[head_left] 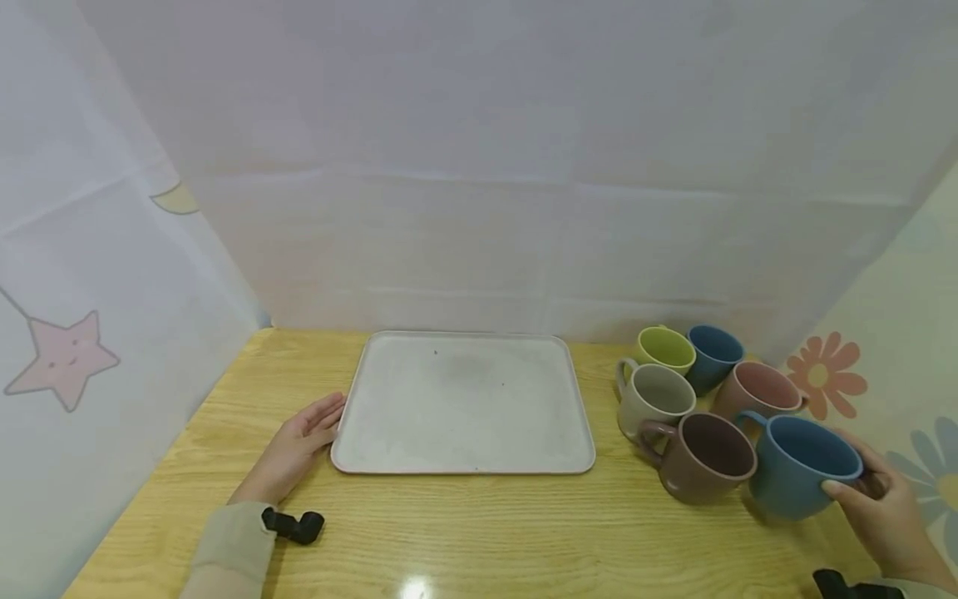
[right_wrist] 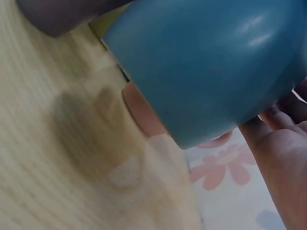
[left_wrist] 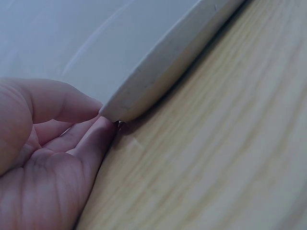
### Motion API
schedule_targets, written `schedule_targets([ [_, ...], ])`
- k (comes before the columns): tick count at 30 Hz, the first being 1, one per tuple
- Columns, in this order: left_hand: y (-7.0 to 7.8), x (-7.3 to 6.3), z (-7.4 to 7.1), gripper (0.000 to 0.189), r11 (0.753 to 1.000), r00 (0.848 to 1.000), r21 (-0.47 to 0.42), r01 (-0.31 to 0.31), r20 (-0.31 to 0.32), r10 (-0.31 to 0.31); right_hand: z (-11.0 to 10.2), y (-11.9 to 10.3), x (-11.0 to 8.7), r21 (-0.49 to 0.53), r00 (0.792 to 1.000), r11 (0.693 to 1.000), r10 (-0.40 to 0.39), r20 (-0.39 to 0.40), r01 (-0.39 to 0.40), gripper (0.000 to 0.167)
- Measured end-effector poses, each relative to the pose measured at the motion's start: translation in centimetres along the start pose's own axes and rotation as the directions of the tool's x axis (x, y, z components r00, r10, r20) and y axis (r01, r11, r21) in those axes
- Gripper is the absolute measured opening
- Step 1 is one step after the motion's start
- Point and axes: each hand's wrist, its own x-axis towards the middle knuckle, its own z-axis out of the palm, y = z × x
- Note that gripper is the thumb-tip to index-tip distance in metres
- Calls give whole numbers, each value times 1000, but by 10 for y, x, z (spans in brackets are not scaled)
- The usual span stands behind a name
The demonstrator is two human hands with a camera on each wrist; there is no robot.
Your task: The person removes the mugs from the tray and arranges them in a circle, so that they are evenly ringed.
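Observation:
At the right of the head view, my right hand [head_left: 883, 499] grips a blue mug [head_left: 793, 478] by its side, thumb at the near rim and fingers behind. The mug's handle points left, and the right wrist view shows the mug [right_wrist: 201, 67] tilted and raised, its shadow on the table. My left hand [head_left: 299, 441] lies at the left edge of a white tray [head_left: 464, 416]. In the left wrist view its thumb [left_wrist: 72, 100] and fingertips meet the tray's rim [left_wrist: 144, 81] near a corner, pinching it.
Beside the held mug stand a brown mug [head_left: 696, 470], a white mug [head_left: 636, 408], a pink mug [head_left: 748, 395], a yellow-green mug [head_left: 666, 349] and another blue mug [head_left: 711, 358]. The wooden table [head_left: 479, 532] meets a white cloth backdrop [head_left: 464, 208] behind and patterned cloth at both sides.

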Motion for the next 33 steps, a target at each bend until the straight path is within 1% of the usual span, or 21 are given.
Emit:
schedule_targets([
  [4,0,0,0,63,1000,1000,0,-3,0,3,-2,6,0,23,1000,1000,22,-15,-21,68],
  [9,-1,-1,-1,61,1000,1000,13,0,-11,0,-2,12,2,62,998,996,60,6,-60,68],
  [15,2,-1,0,62,1000,1000,15,-4,-5,4,-1,17,3,88,998,994,58,-3,-57,69],
  [21,4,0,1,62,1000,1000,7,-9,2,9,-1,22,3,67,998,996,67,-7,-66,69],
  [27,4,-3,0,62,1000,1000,18,-7,-1,7,4,26,3,93,998,993,65,28,-67,69],
  [29,4,-3,1,62,1000,1000,19,-1,-2,1,4,26,2,102,998,993,62,31,-65,69],
  [33,5,-1,2,62,1000,1000,13,-8,7,8,2,26,1,136,998,989,47,49,-54,72],
])
